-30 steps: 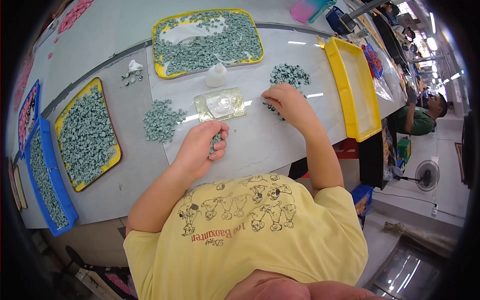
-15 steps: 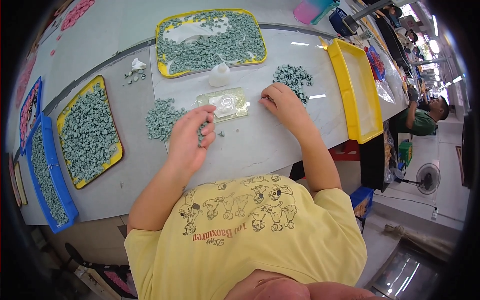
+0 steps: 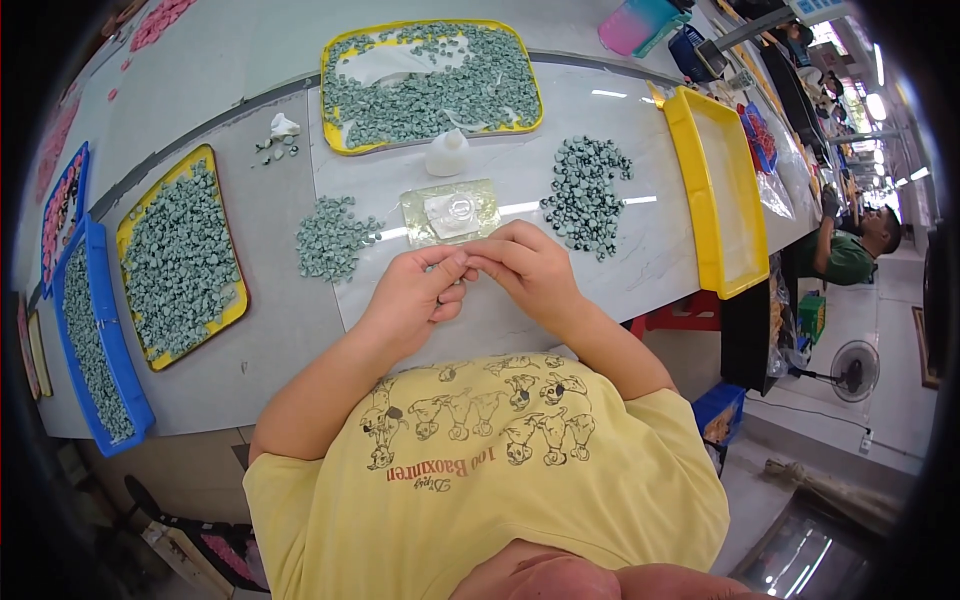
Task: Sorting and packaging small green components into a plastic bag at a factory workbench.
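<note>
My left hand (image 3: pixel 412 302) and my right hand (image 3: pixel 533 272) meet over the table's near side, thumbs and fingertips pinched together. Whatever lies between the fingertips is too small and covered to make out. Just beyond them is a flat, clear greenish pad (image 3: pixel 488 205) with a crumpled white piece (image 3: pixel 440 216) on it. Small grey-green stone-like pieces form a left pile (image 3: pixel 335 240) and a darker-speckled right pile (image 3: pixel 590 190). Behind the pad stands a small white bottle (image 3: pixel 447 155).
A yellow tray (image 3: pixel 400 68) of green pieces lies at the back. Another yellow tray (image 3: pixel 207 152) and a blue tray (image 3: pixel 118 350) hold more at left. A long yellow tray (image 3: pixel 692 190) stands at right. Farther right a person in green (image 3: pixel 850 260) works.
My hands have come together in front of the pad. The right came left from beside the right pile; the left, which had green pieces in its curled fingers, moved right and nearer me.
</note>
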The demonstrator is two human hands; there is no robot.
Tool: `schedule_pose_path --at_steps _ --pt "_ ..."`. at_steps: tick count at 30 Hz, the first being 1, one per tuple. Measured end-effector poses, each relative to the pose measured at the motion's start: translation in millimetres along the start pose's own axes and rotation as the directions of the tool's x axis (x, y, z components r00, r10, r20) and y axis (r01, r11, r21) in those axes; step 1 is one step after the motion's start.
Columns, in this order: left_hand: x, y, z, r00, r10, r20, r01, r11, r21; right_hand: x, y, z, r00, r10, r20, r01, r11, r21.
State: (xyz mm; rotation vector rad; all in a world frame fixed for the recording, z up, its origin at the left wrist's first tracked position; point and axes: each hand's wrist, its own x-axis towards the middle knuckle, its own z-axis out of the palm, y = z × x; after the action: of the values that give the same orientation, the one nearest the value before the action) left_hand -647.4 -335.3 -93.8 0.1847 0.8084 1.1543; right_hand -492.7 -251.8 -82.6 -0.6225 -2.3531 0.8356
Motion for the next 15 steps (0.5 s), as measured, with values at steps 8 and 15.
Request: schedule_pose_path --at_steps 8,15 --pt "0.3 3.9 -3.6 0.997 0.048 -0.052 -0.046 0.998 0.043 5.5 2.4 1.4 0.990 -0.141 0.005 0.140 0.981 -0.135" --pt "-0.7 8.3 -8.3 0.998 0.043 -0.038 -0.043 0.999 0.003 8.7 1.0 7.1 0.992 -0.103 -0.074 0.097 0.992 -0.082"
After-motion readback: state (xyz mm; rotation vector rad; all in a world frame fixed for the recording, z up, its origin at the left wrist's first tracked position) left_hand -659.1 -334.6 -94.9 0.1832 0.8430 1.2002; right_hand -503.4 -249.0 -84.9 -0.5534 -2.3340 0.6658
